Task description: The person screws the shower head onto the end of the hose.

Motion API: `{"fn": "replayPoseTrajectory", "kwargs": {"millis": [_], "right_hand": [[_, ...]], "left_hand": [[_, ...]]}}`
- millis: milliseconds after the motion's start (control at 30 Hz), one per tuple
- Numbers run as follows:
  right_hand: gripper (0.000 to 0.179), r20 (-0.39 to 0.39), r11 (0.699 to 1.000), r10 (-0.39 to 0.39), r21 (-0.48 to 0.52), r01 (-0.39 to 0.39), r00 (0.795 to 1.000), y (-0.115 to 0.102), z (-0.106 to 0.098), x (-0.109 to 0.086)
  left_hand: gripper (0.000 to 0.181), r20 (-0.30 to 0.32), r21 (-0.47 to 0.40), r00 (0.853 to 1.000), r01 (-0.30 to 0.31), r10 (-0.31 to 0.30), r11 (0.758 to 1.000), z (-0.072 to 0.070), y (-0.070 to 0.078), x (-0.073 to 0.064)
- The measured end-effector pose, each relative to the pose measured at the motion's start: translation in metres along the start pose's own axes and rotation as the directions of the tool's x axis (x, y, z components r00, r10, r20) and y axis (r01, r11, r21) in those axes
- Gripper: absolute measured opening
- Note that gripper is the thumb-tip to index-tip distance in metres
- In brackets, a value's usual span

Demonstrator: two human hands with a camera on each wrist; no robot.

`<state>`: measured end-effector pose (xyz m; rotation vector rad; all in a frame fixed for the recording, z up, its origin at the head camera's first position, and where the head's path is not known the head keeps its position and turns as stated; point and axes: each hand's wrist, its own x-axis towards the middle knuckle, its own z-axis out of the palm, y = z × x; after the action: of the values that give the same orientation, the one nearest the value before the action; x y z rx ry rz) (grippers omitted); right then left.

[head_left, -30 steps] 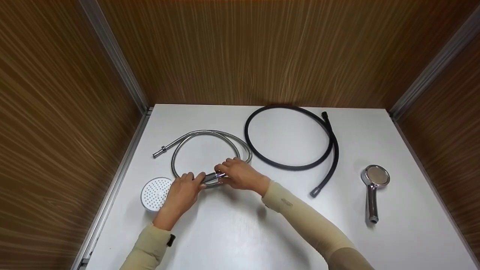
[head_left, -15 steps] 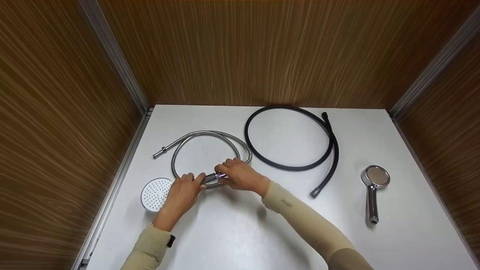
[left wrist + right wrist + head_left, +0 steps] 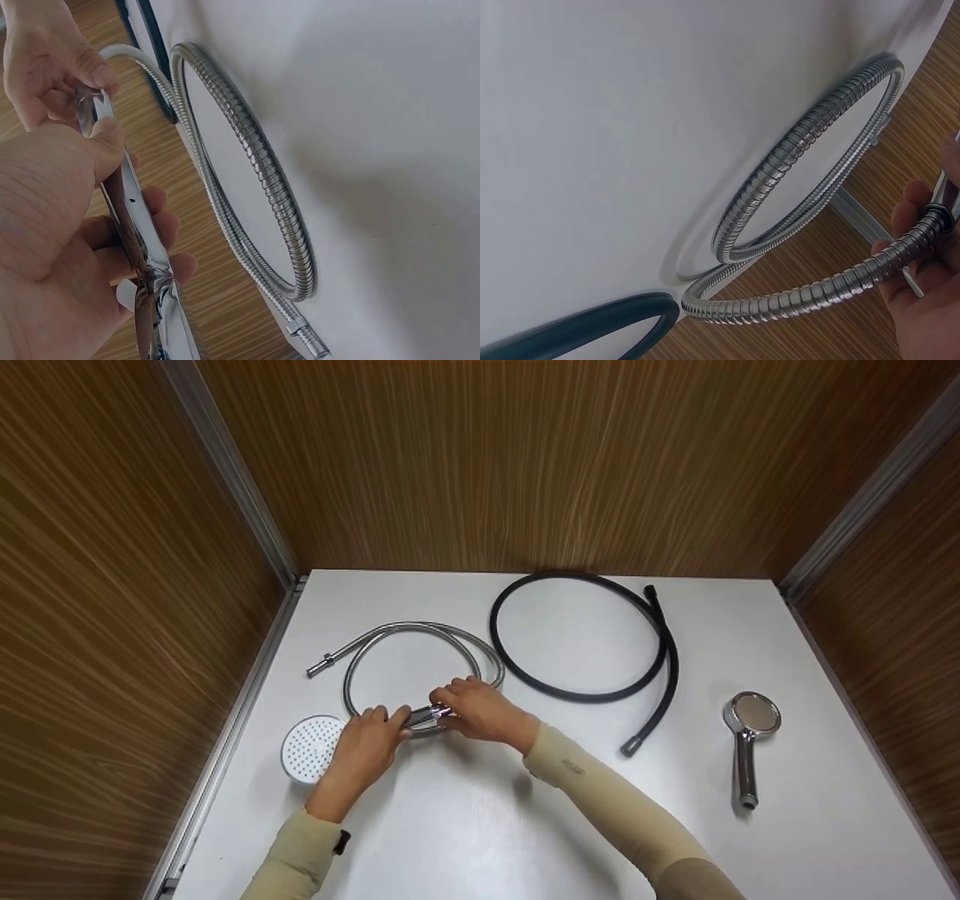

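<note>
My left hand (image 3: 367, 746) grips the chrome handle (image 3: 127, 202) of a hand shower whose round white spray face (image 3: 309, 750), dotted with nozzles, points up beside my wrist. At the handle's far end my right hand (image 3: 484, 709) pinches the end of a ribbed silver shower hose (image 3: 810, 300). In the right wrist view the hose rises from the table into my right fingers, and a dark ring shows at its end. Hose end and handle are in line, with the joint largely covered by my fingers. The hose's other end, a chrome fitting (image 3: 321, 665), lies at the left.
A black shower hose (image 3: 585, 695) lies looped at the back right of the white table (image 3: 465, 825). Farther right rests a second, chrome hand shower (image 3: 754, 712). Wood-patterned panels (image 3: 480, 465) wall the table at the back and both sides.
</note>
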<state>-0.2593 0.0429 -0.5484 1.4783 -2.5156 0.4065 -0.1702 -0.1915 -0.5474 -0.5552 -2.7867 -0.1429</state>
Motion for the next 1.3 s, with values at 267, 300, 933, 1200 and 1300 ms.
{"fn": "replayPoseTrajectory", "kwargs": {"millis": [267,300,933,1200,1300], "right_hand": [[0.028,0.013,1.0,0.002,-0.015,-0.002,1.0,-0.0001,0.001,-0.0013],[0.029,0.014,1.0,0.004,-0.012,-0.004,1.0,0.0001,0.0013,-0.0014],[0.03,0.0,1.0,-0.005,-0.004,0.005,1.0,0.0038,0.0022,-0.0027],[0.03,0.007,1.0,0.013,0.0,-0.013,1.0,0.0029,0.0041,-0.0027],[0.03,0.015,1.0,0.011,-0.011,-0.011,1.0,0.0026,0.0044,-0.0029]], "left_hand": [[0.033,0.022,-0.018,1.0,0.014,-0.014,1.0,0.0003,0.0004,-0.0004],[0.033,0.02,-0.016,1.0,0.014,-0.013,1.0,0.0005,0.0005,-0.0004],[0.033,-0.003,0.014,1.0,-0.012,0.012,1.0,0.0012,0.0017,0.0016],[0.033,-0.007,0.015,1.0,-0.011,0.011,1.0,0.0015,0.002,0.0017],[0.033,-0.011,0.021,1.0,-0.014,0.015,1.0,0.0016,0.0014,0.0011]]}}
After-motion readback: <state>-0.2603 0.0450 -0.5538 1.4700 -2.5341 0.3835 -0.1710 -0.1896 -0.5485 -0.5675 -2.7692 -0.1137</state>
